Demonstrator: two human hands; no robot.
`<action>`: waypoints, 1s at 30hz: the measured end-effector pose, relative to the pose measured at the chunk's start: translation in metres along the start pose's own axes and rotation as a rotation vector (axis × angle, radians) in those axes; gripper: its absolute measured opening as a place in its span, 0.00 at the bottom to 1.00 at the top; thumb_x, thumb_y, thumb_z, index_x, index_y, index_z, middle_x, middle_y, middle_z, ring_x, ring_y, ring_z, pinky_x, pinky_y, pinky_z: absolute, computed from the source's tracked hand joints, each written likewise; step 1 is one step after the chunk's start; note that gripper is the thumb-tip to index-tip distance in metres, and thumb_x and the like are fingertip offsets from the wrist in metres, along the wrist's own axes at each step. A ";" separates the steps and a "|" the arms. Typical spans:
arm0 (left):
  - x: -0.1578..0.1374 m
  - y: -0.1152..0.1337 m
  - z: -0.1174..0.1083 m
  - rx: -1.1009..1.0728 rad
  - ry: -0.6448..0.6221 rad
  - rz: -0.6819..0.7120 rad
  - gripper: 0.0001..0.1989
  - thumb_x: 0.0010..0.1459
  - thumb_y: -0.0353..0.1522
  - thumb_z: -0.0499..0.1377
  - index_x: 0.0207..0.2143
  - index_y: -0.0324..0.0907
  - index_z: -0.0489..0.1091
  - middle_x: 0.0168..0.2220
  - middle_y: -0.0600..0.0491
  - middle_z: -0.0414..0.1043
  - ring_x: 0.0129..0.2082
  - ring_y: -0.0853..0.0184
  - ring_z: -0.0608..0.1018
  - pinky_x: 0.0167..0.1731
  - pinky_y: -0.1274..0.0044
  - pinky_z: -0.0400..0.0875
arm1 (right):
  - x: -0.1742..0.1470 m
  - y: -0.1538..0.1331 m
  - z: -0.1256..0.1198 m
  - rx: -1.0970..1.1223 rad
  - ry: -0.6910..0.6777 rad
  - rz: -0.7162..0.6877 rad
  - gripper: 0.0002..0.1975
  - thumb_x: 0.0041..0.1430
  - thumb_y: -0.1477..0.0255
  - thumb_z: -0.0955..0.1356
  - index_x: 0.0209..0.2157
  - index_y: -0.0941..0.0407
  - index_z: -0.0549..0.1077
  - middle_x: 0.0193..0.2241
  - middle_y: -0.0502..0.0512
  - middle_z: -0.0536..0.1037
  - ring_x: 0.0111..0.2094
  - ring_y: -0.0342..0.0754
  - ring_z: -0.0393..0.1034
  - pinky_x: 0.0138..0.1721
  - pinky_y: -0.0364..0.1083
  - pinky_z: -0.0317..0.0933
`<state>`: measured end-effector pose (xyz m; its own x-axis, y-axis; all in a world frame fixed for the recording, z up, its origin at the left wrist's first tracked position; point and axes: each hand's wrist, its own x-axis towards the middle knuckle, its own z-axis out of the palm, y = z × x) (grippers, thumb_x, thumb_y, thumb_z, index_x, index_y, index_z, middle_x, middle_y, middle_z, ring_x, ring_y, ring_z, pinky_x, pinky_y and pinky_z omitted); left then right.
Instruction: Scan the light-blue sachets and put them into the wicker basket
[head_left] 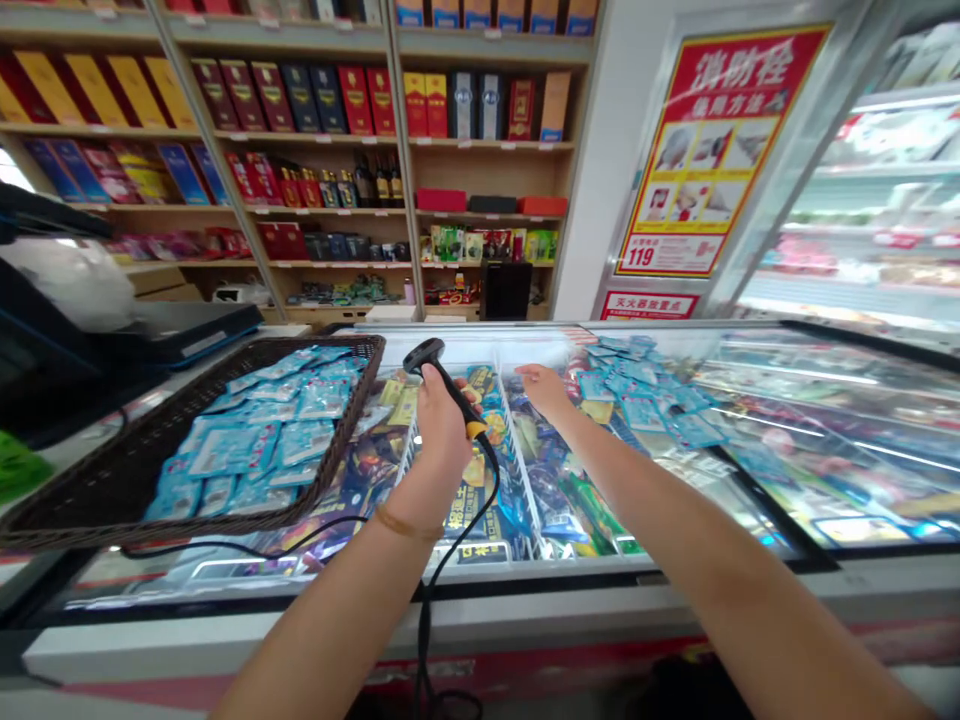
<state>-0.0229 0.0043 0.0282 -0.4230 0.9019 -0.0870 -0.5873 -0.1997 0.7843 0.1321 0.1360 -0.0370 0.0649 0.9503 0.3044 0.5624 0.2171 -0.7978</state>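
The left hand, with a thin tan band around its wrist, is wrapped about a black handheld barcode scanner with a yellow-orange end, its head tilted up and to the left. A black cord runs from the handle down over the front edge of a white chest freezer with a glass top. The right hand is above the glass, apart from the scanner, its fingers bunched and pointing left; whether they pinch anything I cannot tell. Just beyond it, to the right, a loose pile of small light-blue plastic packets lies on the freezer top. On the left, a dark brown woven basket holds many more blue packets, overlapping one another. Under the glass, colourful wrapped goods lie between white wire dividers. Behind stand wooden shelves of boxes and bottles, with a red-and-yellow poster on the wall to the right.
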 end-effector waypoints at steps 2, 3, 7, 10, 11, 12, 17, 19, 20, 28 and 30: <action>-0.001 -0.018 0.006 0.025 -0.027 -0.013 0.25 0.66 0.55 0.54 0.34 0.43 0.64 0.21 0.59 0.66 0.15 0.73 0.69 0.17 0.80 0.65 | -0.004 0.026 -0.024 -0.247 0.042 -0.044 0.18 0.64 0.77 0.63 0.50 0.56 0.80 0.52 0.58 0.81 0.58 0.53 0.72 0.63 0.51 0.62; -0.001 -0.026 0.007 0.033 -0.034 -0.014 0.24 0.65 0.55 0.55 0.34 0.43 0.64 0.22 0.59 0.67 0.15 0.73 0.69 0.17 0.80 0.66 | -0.007 0.036 -0.034 -0.364 0.055 -0.040 0.19 0.66 0.76 0.63 0.54 0.56 0.79 0.57 0.60 0.78 0.62 0.54 0.69 0.65 0.52 0.59; -0.001 -0.047 0.002 0.090 -0.062 -0.023 0.21 0.67 0.52 0.56 0.35 0.43 0.64 0.23 0.58 0.68 0.16 0.73 0.70 0.18 0.80 0.67 | -0.020 0.057 -0.051 -0.673 -0.014 0.107 0.26 0.71 0.66 0.61 0.65 0.62 0.69 0.70 0.70 0.64 0.72 0.66 0.53 0.69 0.63 0.50; -0.002 -0.053 -0.004 0.128 -0.106 -0.004 0.23 0.65 0.53 0.57 0.34 0.43 0.64 0.23 0.58 0.68 0.17 0.72 0.72 0.19 0.79 0.68 | -0.026 0.053 -0.046 -0.751 -0.110 0.124 0.29 0.73 0.61 0.59 0.66 0.63 0.67 0.71 0.72 0.61 0.73 0.70 0.49 0.68 0.65 0.51; -0.003 -0.054 -0.006 0.142 -0.117 0.004 0.23 0.64 0.54 0.58 0.34 0.44 0.63 0.23 0.58 0.68 0.18 0.71 0.73 0.19 0.79 0.68 | -0.028 0.049 -0.043 -0.765 -0.129 0.105 0.29 0.73 0.61 0.59 0.66 0.63 0.67 0.70 0.71 0.62 0.73 0.70 0.49 0.67 0.65 0.52; -0.004 -0.055 -0.007 0.158 -0.129 0.006 0.24 0.62 0.55 0.59 0.34 0.44 0.64 0.24 0.57 0.69 0.19 0.71 0.74 0.19 0.79 0.68 | -0.029 0.044 -0.040 -0.774 -0.145 0.084 0.28 0.73 0.61 0.59 0.65 0.62 0.68 0.69 0.71 0.64 0.72 0.71 0.50 0.66 0.65 0.54; -0.009 -0.061 -0.010 0.231 -0.187 -0.013 0.23 0.63 0.54 0.59 0.38 0.44 0.65 0.26 0.57 0.71 0.19 0.71 0.74 0.19 0.79 0.68 | -0.036 0.026 -0.031 -0.727 -0.195 -0.087 0.24 0.72 0.63 0.60 0.62 0.59 0.72 0.65 0.66 0.71 0.67 0.65 0.60 0.65 0.60 0.57; -0.010 -0.061 -0.010 0.241 -0.198 -0.019 0.22 0.64 0.54 0.58 0.40 0.44 0.65 0.26 0.57 0.71 0.18 0.71 0.73 0.18 0.79 0.68 | -0.034 0.026 -0.033 -0.690 -0.106 -0.132 0.24 0.72 0.64 0.61 0.64 0.59 0.70 0.66 0.66 0.69 0.66 0.63 0.62 0.65 0.58 0.56; -0.010 -0.062 -0.010 0.241 -0.203 -0.022 0.22 0.64 0.54 0.58 0.40 0.44 0.65 0.26 0.57 0.71 0.18 0.71 0.73 0.18 0.79 0.68 | -0.033 0.028 -0.033 -0.677 -0.039 -0.130 0.25 0.72 0.64 0.61 0.65 0.60 0.68 0.67 0.67 0.68 0.66 0.63 0.61 0.65 0.58 0.56; -0.015 -0.064 -0.011 0.236 -0.246 -0.025 0.25 0.61 0.56 0.60 0.36 0.44 0.64 0.28 0.56 0.71 0.21 0.71 0.75 0.18 0.80 0.67 | -0.013 0.047 -0.027 -0.608 -0.092 0.023 0.32 0.65 0.56 0.69 0.61 0.64 0.69 0.61 0.76 0.72 0.65 0.71 0.62 0.63 0.64 0.56; -0.016 -0.066 -0.011 0.238 -0.265 -0.026 0.25 0.60 0.56 0.60 0.37 0.44 0.64 0.29 0.55 0.72 0.21 0.70 0.75 0.17 0.79 0.67 | -0.008 0.050 -0.027 -0.510 -0.050 0.068 0.32 0.60 0.59 0.73 0.60 0.62 0.69 0.59 0.73 0.74 0.64 0.69 0.65 0.62 0.63 0.59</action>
<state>0.0148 -0.0015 -0.0287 -0.1979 0.9798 0.0292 -0.4049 -0.1088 0.9078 0.1824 0.1328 -0.0653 0.0830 0.9708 0.2250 0.8894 0.0297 -0.4561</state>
